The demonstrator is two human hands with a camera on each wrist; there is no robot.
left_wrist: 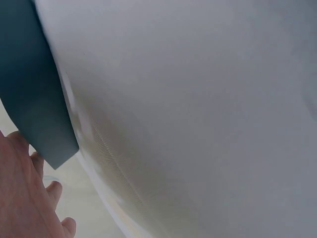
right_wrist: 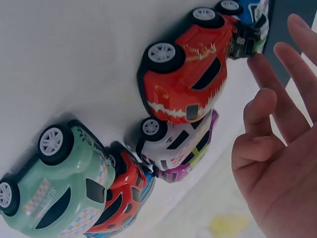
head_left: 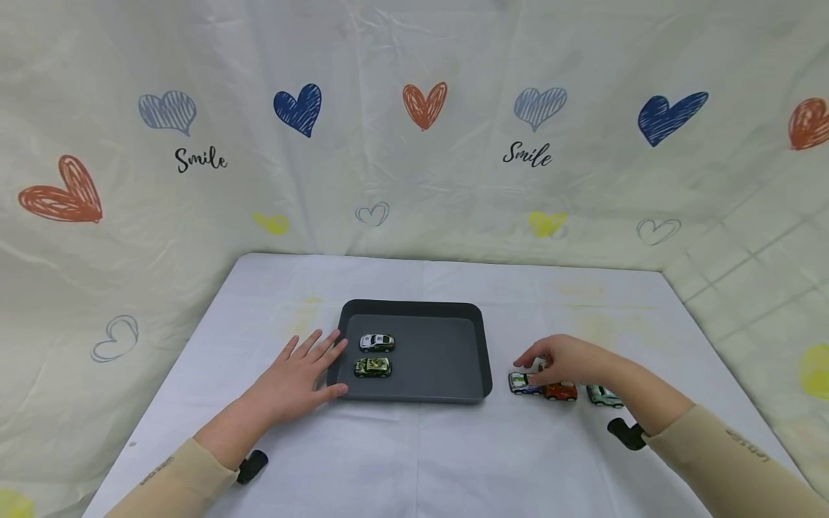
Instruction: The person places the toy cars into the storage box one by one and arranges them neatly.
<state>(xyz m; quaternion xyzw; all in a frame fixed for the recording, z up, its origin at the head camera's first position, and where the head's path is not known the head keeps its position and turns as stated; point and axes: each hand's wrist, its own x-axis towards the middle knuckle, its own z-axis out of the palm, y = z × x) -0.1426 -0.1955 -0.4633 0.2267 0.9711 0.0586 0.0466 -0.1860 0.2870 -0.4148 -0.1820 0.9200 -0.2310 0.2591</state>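
**Tray steadied at its left rim, right hand poised over the car cluster**

Head view: the left hand (head_left: pixel 299 374) lies flat on the white table (head_left: pixel 414 460), fingers straight and spread, fingertips against the left rim of the dark tray (head_left: pixel 447 316). Two cars sit at the tray's left end — a white car (head_left: pixel 377 342) behind a camouflage car (head_left: pixel 372 367); the tray floor to their right is bare. The right hand (head_left: pixel 565 360) hovers, loosely curved, over a cluster just off the tray's right edge: a blue-and-white car (head_left: pixel 522 383), a red car (head_left: pixel 560 391) and a mint car (head_left: pixel 604 396).

Left wrist view: tray corner (left_wrist: pixel 34 99) beside the fingers (left_wrist: pixel 54 191), open cloth beyond.

Right wrist view: the fingers (right_wrist: pixel 267 119) are relaxed, grasping nothing, just beside the red car (right_wrist: pixel 190 74); a white-and-purple car (right_wrist: pixel 181 148) and the mint car (right_wrist: pixel 59 198) sit close together behind it
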